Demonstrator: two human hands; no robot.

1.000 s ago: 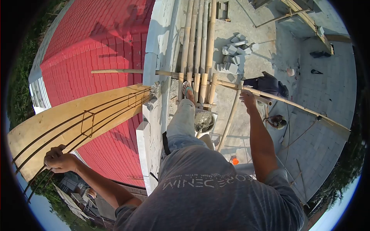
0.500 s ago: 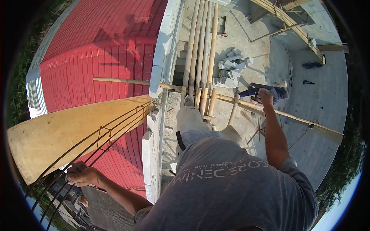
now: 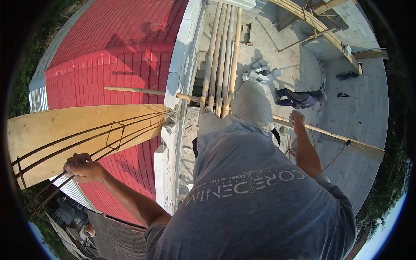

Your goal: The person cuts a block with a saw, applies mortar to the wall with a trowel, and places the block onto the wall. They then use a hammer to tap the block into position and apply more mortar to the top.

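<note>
At the lower left, my left hand (image 3: 85, 168) is wrapped round a bar of the long rebar cage (image 3: 115, 134). The cage's thin dark bars run up to the right in front of a yellowish wooden board (image 3: 65, 125). My right hand (image 3: 297, 118) is raised at the right with its fingers curled together. Whether it holds anything cannot be made out. It appears near a long bamboo pole (image 3: 329, 131). One foot (image 3: 208, 109) is visible on the bundled bamboo poles (image 3: 223, 52), and my other leg is bent forward over them.
Red roof tiles (image 3: 91, 82) lie left of the pale block wall (image 3: 178, 56). Down on the concrete floor, a co-worker (image 3: 303, 99) bends near a pile of grey blocks (image 3: 262, 71). Bamboo beams (image 3: 323, 28) cross the upper right.
My left hand has moved up with the rebar cage, which now lies more across the board. One leg has come forward over the poles. My right hand is slightly lower, and the co-worker's posture differs.
</note>
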